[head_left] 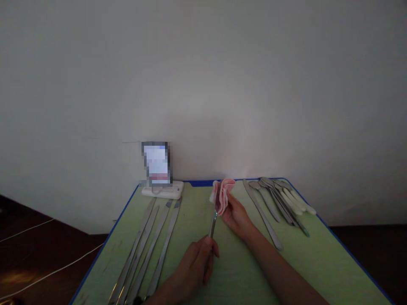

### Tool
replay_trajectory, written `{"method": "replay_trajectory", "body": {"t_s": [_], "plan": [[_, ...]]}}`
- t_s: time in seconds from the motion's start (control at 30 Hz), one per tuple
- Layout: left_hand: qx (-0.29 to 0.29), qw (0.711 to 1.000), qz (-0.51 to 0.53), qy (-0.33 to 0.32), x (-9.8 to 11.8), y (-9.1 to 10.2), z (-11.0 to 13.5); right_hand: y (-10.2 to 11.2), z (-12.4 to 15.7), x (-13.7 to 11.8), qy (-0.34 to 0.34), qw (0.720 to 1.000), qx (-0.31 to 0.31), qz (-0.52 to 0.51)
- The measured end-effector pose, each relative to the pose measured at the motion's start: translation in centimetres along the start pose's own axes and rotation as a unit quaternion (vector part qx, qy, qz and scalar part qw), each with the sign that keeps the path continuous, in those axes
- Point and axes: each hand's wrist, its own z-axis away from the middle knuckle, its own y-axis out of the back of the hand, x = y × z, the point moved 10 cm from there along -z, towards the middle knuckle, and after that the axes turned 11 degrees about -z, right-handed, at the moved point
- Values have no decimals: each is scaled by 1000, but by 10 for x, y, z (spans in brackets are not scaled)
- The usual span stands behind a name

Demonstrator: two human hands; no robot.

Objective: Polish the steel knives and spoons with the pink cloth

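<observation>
My left hand [199,259] is closed around the lower handle of a metal table knife [213,224], held slanting up and away over the table. My right hand [237,216] grips a folded pink-and-white cloth [225,195]. The cloth lies around the knife's upper part, so its far end is partly hidden. To the left of my hands, several long metal knives [163,237] lie side by side. On the right lie another knife [263,220], a spoon [265,201] and a pile of metal cutlery [278,199], some of it with white handles [294,201].
A phone with a lit, blurred screen [157,163] stands on a white base [163,189] at the table's back left. The green table [235,275] has a blue edge and stands against a pale wall [203,84]. White cables [54,271] run across the dark floor at left.
</observation>
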Motion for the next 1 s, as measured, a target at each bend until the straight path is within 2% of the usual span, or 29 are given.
{"method": "replay_trajectory", "body": {"t_s": [0.07,0.13,0.23,0.3,0.37,0.57,0.67,0.8,0.9,1.0], "plan": [[0,1000,24,11,-4,1,-2,-5,3,0,-7,1000,-23,15],[6,999,49,19,-9,3,-5,-12,9,7,-33,995,-65,74],[3,997,69,18,-14,3,-8,-20,20,20,-82,975,-124,167],[0,998,56,11,-14,3,-8,-23,22,21,-87,971,-137,175],[-1,999,36,6,-12,2,-7,-23,20,18,-79,978,-126,148],[-30,1000,7,-3,-6,-6,-3,-9,13,10,-72,996,-41,34],[-26,1000,-5,-9,-5,-6,-3,-10,15,13,-86,994,-50,43],[-17,1000,-26,2,-5,-5,-1,-13,18,13,-70,992,-62,88],[-3,996,-91,10,-4,-2,0,-9,16,10,-49,994,-39,87],[-8,984,-176,-14,1,-5,1,0,11,3,-27,998,0,49]]}}
